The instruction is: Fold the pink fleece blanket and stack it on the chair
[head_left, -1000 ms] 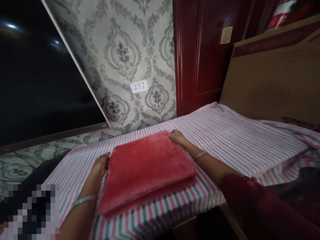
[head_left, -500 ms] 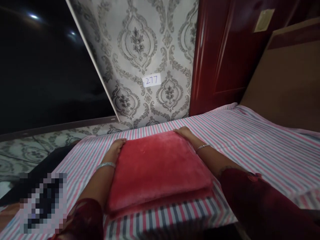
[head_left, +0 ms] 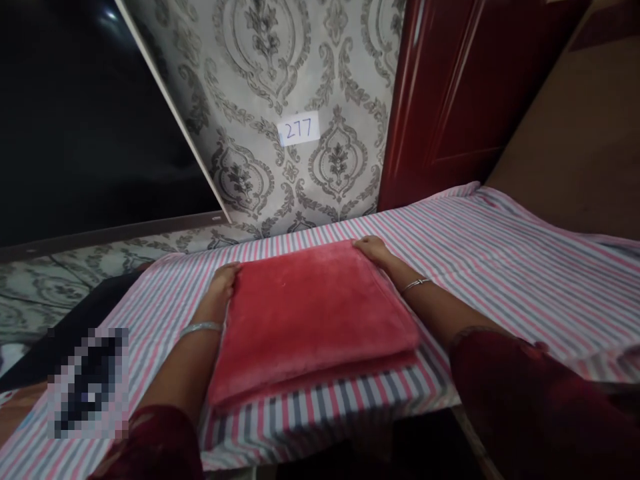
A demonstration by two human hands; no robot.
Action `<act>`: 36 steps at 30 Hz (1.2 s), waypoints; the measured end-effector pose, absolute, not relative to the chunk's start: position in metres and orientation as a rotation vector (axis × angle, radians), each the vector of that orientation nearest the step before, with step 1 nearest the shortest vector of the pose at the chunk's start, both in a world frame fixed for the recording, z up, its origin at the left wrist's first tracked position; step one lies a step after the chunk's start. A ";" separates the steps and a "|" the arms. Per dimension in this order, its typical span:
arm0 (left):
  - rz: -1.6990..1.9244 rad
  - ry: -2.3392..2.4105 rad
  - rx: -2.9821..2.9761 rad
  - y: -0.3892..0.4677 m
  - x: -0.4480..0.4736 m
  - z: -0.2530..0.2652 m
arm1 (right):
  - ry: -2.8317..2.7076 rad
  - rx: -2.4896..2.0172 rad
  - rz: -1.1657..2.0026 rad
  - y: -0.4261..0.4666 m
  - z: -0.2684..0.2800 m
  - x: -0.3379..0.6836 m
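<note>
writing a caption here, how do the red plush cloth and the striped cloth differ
The red plush cloth is plain red; the striped cloth has pink, grey and white stripes. The red plush cloth lies layered and compact; the striped cloth spreads wider beneath it. Both are fabric.

"What's under the fabric (head_left: 315, 313)?"
"The sheet (head_left: 450, 247)."
"Beside it?"
"Left hand (head_left: 223, 287) left, right hand (head_left: 374, 250) right."
"Behind it?"
"The wall (head_left: 300, 80); screen (head_left: 90, 133) behind left, panel (head_left: 465, 100) behind right, box (head_left: 585, 153) farther right."
</note>
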State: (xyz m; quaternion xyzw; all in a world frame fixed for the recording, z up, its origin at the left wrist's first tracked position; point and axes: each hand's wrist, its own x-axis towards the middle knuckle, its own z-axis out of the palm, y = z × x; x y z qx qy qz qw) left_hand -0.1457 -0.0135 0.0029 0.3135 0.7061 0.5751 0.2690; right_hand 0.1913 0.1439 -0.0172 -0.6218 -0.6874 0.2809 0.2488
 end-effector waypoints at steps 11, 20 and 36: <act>1.627 2.002 1.035 -0.151 -0.126 0.003 | -1.918 -1.092 0.814 0.011 -0.027 0.284; 1.425 2.025 1.168 -0.218 -0.092 -0.023 | -1.577 -1.043 1.278 -0.075 -0.052 0.312; 1.447 1.734 0.824 -0.235 -0.095 -0.040 | -1.410 -1.087 1.154 -0.081 -0.060 0.285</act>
